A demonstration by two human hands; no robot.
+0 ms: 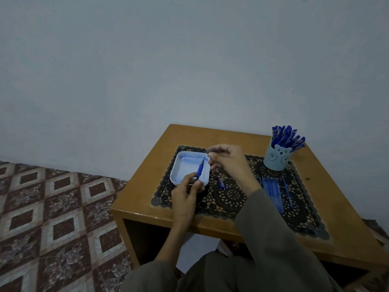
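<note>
My left hand (186, 191) holds a blue pen (200, 169) by its lower end, tip pointing up over a white tray (179, 165) with blue ink stains. My right hand (226, 160) hovers just right of the tray, thumb and forefinger pinched together near the pen's tip; whether something small sits between them I cannot tell. A small blue pen part (221, 183) lies on the black lace mat (231, 199) beside the tray.
A row of several blue pen refills (273, 190) lies on the mat at the right. A light blue bear cup (277, 158) full of blue pens stands at the back right of the small wooden table (160, 142). Patterned floor tiles lie to the left.
</note>
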